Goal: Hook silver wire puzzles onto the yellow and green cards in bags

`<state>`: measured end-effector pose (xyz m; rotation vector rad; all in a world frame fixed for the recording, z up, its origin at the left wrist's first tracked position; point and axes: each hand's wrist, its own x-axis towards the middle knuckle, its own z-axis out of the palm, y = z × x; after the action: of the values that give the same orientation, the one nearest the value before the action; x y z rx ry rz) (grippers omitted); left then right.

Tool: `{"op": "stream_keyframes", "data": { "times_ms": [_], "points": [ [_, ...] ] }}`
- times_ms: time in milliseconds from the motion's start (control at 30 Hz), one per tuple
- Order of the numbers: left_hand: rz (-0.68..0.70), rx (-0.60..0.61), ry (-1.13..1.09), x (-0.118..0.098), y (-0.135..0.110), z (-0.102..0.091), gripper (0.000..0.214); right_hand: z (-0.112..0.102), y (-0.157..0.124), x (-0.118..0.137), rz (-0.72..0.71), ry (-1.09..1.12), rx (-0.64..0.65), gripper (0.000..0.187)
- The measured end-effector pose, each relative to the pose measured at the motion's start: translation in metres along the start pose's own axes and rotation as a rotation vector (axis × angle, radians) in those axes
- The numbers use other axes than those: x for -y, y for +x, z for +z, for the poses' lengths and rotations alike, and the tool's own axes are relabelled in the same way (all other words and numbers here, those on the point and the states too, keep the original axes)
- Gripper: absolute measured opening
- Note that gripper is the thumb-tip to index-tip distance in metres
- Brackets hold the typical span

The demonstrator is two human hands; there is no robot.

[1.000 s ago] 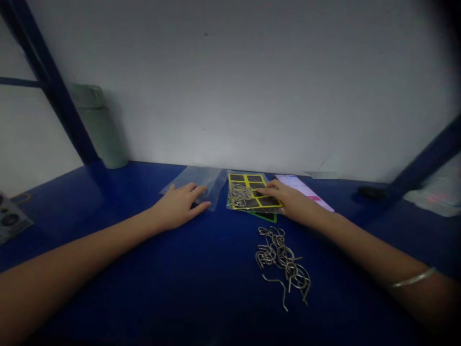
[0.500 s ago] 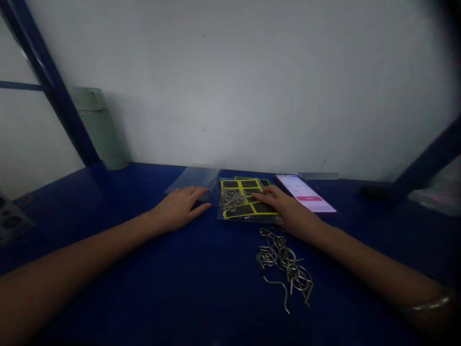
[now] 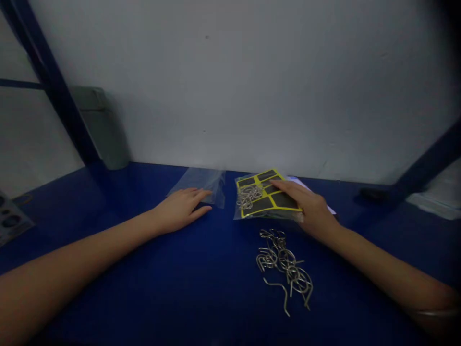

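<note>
While the right hand (image 3: 313, 209) grips a filled packet (image 3: 258, 205), wire pieces (image 3: 287, 259) lie unbagged; the left hand (image 3: 176, 209), thumb apart, touches a clear bag (image 3: 201, 178).

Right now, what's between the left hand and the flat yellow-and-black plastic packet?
The head view shows part of a clear plastic bag, then blue tabletop.

Two hands (image 3: 179, 207) (image 3: 312, 209) — one yellow-gridded card (image 3: 267, 203)
</note>
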<state>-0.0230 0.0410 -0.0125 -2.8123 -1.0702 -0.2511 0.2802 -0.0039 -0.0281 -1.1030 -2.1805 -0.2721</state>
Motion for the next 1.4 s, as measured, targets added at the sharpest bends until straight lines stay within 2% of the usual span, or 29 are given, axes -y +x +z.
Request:
{"op": "stream_keyframes", "data": {
  "times_ms": [133, 267, 433, 533, 667, 733, 900, 1100, 1400],
  "points": [
    [0.012, -0.012, -0.045, 0.001, -0.002, 0.000, 0.044, -0.013, 0.001, 0.021, -0.047, -0.041, -0.091, 0.048],
    [0.017, -0.034, -0.079, -0.004, -0.004, -0.003, 0.046, -0.022, -0.005, 0.039, -0.092, -0.054, -0.101, 0.051],
    [0.001, -0.210, -0.185, -0.017, -0.010, -0.011, 0.049, -0.017, -0.010, 0.044, -0.124, -0.036, -0.088, 0.054],
    [0.142, -0.285, -0.263, -0.023, -0.015, -0.017, 0.048, -0.014, -0.009, 0.044, -0.111, -0.048, -0.098, 0.051],
    [0.419, -0.205, -0.312, -0.031, -0.017, -0.021, 0.067, -0.015, -0.012, 0.047, -0.116, -0.064, -0.162, 0.046],
    [0.471, -0.232, -0.303, -0.034, -0.016, -0.020, 0.070, -0.016, -0.015, 0.048, -0.153, -0.076, -0.180, 0.048],
    [0.435, -0.330, -0.215, -0.039, -0.013, -0.015, 0.047, -0.014, -0.021, 0.048, -0.316, -0.112, -0.148, 0.053],
    [0.569, -0.317, 0.035, -0.039, -0.012, -0.011, 0.038, -0.014, -0.021, 0.050, -0.386, -0.138, -0.141, 0.046],
    [0.587, -0.302, 0.024, -0.043, -0.015, -0.016, 0.039, -0.024, -0.009, 0.066, -0.491, -0.196, -0.173, 0.030]
  ]
}}
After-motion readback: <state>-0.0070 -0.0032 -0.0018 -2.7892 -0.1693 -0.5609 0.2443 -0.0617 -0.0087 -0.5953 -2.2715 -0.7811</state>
